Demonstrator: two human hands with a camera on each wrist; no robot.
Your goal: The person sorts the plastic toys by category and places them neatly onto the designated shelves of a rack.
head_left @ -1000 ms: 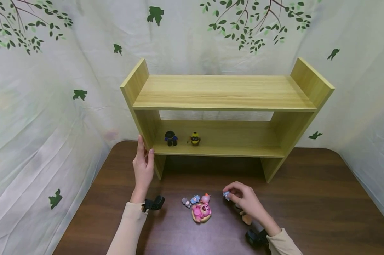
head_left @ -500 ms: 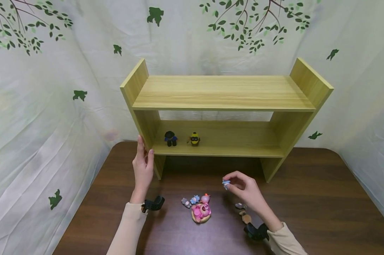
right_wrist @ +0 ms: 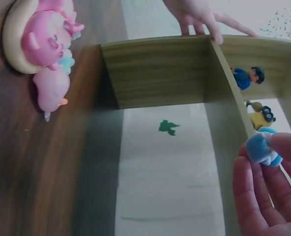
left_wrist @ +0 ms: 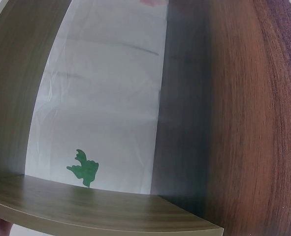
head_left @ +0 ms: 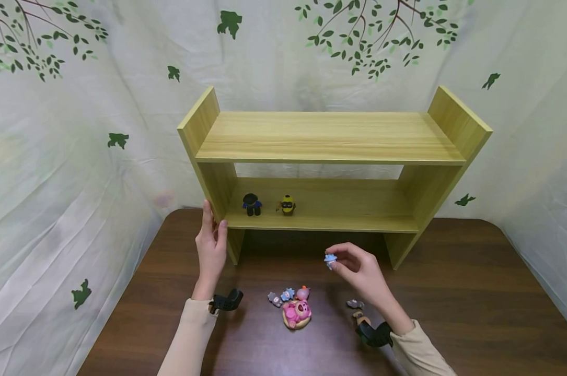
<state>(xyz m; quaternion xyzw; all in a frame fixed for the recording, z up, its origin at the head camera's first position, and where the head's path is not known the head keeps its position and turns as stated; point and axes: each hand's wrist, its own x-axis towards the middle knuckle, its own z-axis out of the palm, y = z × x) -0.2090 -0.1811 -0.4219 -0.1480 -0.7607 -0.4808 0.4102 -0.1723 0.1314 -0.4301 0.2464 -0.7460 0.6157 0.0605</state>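
Note:
My right hand (head_left: 363, 269) pinches a small light-blue figurine (head_left: 330, 260) between thumb and fingertips, above the table in front of the wooden shelf (head_left: 330, 137). In the right wrist view the blue figurine (right_wrist: 261, 147) overlaps the edge of the middle board. My left hand (head_left: 211, 245) rests against the shelf's left side panel, fingers straight along its outside and thumb at the front edge. On the middle board stand a figure in dark blue with a black cap (head_left: 252, 204) and a yellow figure with goggles (head_left: 288, 205).
Mid-table lie a pink bear figurine (head_left: 296, 314), a round pink figurine (head_left: 303, 293), a blue one (head_left: 288, 294) and a grey one (head_left: 275, 299). Another small grey figurine (head_left: 355, 304) and a brownish one (head_left: 360, 317) lie beside my right wrist, partly covered by the black wrist camera (head_left: 375, 334).
My right hand has lifted the blue figurine up from the table and carried it slightly left, towards the shelf. The left hand stays in place.

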